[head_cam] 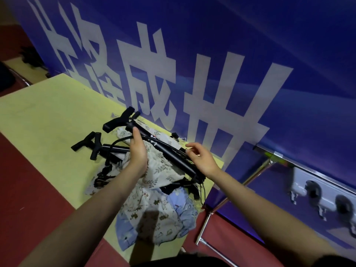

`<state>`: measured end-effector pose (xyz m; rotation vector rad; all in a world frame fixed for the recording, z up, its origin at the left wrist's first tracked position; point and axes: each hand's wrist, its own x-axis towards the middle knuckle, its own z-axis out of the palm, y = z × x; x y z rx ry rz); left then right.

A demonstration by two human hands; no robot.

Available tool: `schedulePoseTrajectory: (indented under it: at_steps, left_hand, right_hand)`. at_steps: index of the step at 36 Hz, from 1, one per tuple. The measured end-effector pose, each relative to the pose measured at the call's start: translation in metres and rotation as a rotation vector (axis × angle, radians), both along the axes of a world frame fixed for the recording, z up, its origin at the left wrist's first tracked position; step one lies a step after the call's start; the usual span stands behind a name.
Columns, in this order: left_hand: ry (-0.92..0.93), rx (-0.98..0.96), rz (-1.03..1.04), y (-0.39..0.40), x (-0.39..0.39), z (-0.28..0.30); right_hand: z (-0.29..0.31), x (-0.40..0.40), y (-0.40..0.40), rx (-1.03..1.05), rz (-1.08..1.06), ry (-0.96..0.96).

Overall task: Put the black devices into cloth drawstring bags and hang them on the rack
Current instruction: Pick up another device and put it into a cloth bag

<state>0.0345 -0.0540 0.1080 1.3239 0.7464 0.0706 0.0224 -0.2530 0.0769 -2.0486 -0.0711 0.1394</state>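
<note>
Head view: at centre, above the yellow tabletop (48, 120), the left hand (137, 151) holds a leaf-print bag (159, 166), fingers curled on the cloth. The right hand (200, 158), at 3 o'clock, fingers loosely apart, touches a black device (169, 153) lying across the bag. More bags (154, 214) lie at 6 o'clock.

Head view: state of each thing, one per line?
Left hand: holds the leaf-print bag.
Right hand: fingers curled at the device's cable end.
Black device: lifted, tilted, not yet in a bag.
Second device: lying on the table, unbagged.
Leaf-print bag: bunched under the lifted device.
</note>
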Motion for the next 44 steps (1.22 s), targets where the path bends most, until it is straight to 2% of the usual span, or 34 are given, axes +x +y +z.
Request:
schedulePoseTrajectory:
  at_steps: [3,6,10,14,16,20,26,28,31,35,39,44]
  left_hand:
    - [0.033,-0.007,-0.008,-0.007,-0.006,-0.001]
    - [0.055,0.017,-0.047,-0.011,-0.009,-0.002]
    - [0.085,0.013,-0.158,-0.009,-0.012,-0.004]
    - [0.030,0.108,-0.216,-0.007,-0.016,-0.008]
    - [-0.006,0.119,-0.234,-0.004,-0.015,-0.011]
    - [-0.006,0.068,-0.235,0.003,-0.015,-0.010]
    - [0.056,-0.028,-0.196,0.006,-0.011,-0.007]
    - [0.066,-0.019,-0.245,0.005,-0.013,-0.006]
    - [0.063,0.004,-0.315,0.000,-0.014,-0.009]
    - [0.059,0.019,-0.339,-0.005,-0.013,-0.009]
    - [0.051,0.022,-0.330,0.001,-0.009,-0.005]
    - [0.075,0.132,-0.341,0.008,-0.008,-0.006]
  right_hand:
    - [0.009,0.002,0.016,-0.130,0.211,-0.020]
    - [0.010,0.000,0.026,-0.215,0.332,-0.048]
    - [0.005,-0.001,0.034,-0.168,0.242,-0.070]
    - [0.004,0.001,0.038,-0.194,0.163,-0.057]
    - [0.006,0.002,0.041,-0.107,0.090,-0.004]
    - [0.015,0.004,0.041,0.287,-0.139,0.136]
    - [0.031,0.015,0.035,0.638,-0.078,0.229]
    - [0.037,0.017,0.037,0.690,-0.007,0.248]
    - [0.051,0.020,0.043,0.656,0.081,0.217]
    - [0.067,0.025,0.049,0.632,0.110,0.183]
    - [0.080,0.031,0.045,0.734,0.122,0.205]
    - [0.085,0.037,0.035,0.872,0.146,0.200]
